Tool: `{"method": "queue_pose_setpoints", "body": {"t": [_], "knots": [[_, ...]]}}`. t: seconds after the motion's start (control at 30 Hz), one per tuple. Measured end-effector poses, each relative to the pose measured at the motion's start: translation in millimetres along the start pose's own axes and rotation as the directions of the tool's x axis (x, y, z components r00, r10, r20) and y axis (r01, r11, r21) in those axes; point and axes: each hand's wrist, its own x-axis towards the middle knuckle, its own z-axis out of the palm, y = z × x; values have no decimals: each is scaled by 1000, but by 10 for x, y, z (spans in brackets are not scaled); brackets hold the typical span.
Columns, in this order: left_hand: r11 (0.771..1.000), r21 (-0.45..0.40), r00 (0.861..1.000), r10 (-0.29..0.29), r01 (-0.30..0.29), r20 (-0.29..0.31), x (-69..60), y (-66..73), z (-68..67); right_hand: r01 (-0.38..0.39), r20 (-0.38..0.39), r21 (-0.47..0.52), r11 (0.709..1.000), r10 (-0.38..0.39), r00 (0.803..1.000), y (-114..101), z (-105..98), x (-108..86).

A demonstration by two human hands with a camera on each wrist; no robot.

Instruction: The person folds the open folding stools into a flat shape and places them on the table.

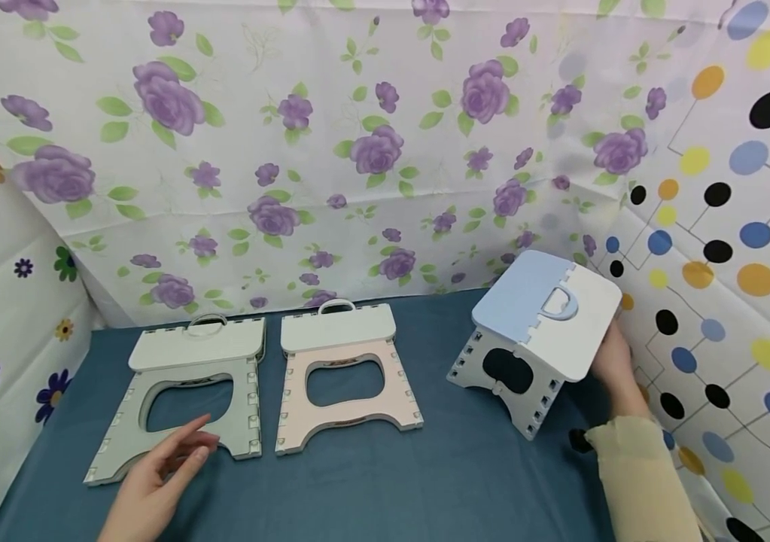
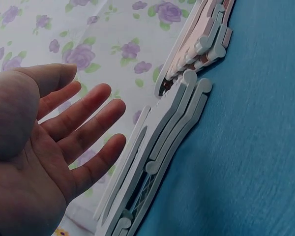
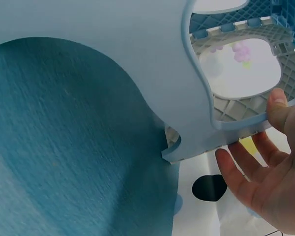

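My right hand (image 1: 611, 354) holds an unfolded blue-and-white folding stool (image 1: 581, 331) at its right side. In the right wrist view the thumb lies at the edge of the oval opening in the pale blue leg panel (image 3: 152, 64), with the fingers along the panel's outer edge. In the head view the stool body hides most of those fingers. My left hand (image 1: 161, 478) hovers near the lower edge of a folded grey-green stool (image 1: 245, 399), its fingers apart and loosely bent, holding nothing. Beside that stool lies a folded pink stool (image 1: 351, 357) with a white seat panel.
A dark blue cloth (image 1: 371, 489) covers the table. Behind it hangs a white curtain (image 1: 324, 165) with purple flowers. A dotted curtain (image 1: 716, 293) stands close to my right hand, and a flowered one (image 1: 5, 301) borders the left side.
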Motion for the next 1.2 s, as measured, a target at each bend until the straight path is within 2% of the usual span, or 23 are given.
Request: {"method": "queue_pose_setpoints", "body": {"t": [0.33,0.57,0.73,0.97,1.07,1.2], "knots": [[999,-36,1000,6,-6,14,-5,69,98,-67,-67,-24,997,65,996,-61,73,-123],[998,-46,999,39,-39,-2,14,113,188,-78,-91,12,997,79,993,-85,129,-194],[997,-56,999,53,-53,11,64,182,249,-78,-110,14,997,79,991,-89,155,-297],[995,-97,996,29,-21,86,139,309,372,-110,-143,40,993,115,983,-174,230,-428],[992,-124,991,10,6,132,171,373,452,-134,-157,62,989,143,977,-217,248,-479],[986,-167,984,15,15,179,217,458,580,-170,-180,92,981,185,966,-273,259,-544]]}}
